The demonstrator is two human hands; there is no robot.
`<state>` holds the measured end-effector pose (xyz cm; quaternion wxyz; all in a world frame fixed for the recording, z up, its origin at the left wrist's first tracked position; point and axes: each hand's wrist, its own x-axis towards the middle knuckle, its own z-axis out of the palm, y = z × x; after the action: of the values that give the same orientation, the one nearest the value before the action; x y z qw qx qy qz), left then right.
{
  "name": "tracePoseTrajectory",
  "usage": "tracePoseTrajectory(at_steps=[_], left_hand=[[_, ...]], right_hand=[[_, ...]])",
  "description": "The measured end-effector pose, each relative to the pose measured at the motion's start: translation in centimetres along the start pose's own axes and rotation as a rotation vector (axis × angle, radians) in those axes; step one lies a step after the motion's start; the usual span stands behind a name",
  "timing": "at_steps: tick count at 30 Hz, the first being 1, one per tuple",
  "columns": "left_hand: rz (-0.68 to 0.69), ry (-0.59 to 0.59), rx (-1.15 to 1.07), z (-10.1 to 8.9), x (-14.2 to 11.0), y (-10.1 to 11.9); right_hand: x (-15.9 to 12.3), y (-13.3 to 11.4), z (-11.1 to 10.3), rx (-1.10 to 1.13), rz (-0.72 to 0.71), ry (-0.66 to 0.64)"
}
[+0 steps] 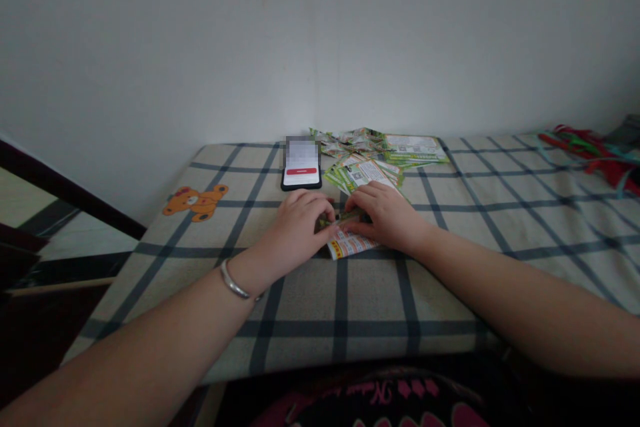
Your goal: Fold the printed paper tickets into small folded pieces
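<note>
A printed paper leaflet with orange and white blocks and a yellow corner lies on the checked cloth, partly rolled or folded along its far edge. My left hand pinches the left end of that edge, thumb in front and fingers behind. On the other end, my right hand grips the same paper with its fingers curled over it. Both hands cover much of the leaflet's far part. Just beyond them, several flat green-bordered leaflets are fanned out.
A phone with a lit screen stands behind my left hand. Crumpled or folded green paper pieces lie near the wall, beside more flat leaflets. An orange bear cutout is at left. Red and green fabric strips lie at far right.
</note>
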<state>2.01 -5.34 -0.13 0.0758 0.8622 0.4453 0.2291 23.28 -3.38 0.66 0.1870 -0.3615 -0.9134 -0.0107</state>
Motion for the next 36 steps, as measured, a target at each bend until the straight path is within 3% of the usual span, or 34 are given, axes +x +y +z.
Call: tracePoseTrajectory(at_steps=[3, 8, 15, 36], left_hand=[[0.028, -0.011, -0.055, -0.2, 0.1, 0.1], [-0.084, 0.005, -0.061, -0.6, 0.1, 0.5], [-0.112, -0.039, -0.051, -0.9, 0.3, 0.5], [-0.124, 0.051, -0.187, -1.8, 0.2, 0.8]], right_hand=[[-0.1, 0.0, 0.0, 0.025, -0.001, -0.003], [-0.2, 0.2, 0.0, 0.058, 0.004, -0.004], [-0.3, 0.3, -0.2, 0.121, 0.038, 0.036], [-0.7, 0.1, -0.5, 0.283, 0.183, 0.090]])
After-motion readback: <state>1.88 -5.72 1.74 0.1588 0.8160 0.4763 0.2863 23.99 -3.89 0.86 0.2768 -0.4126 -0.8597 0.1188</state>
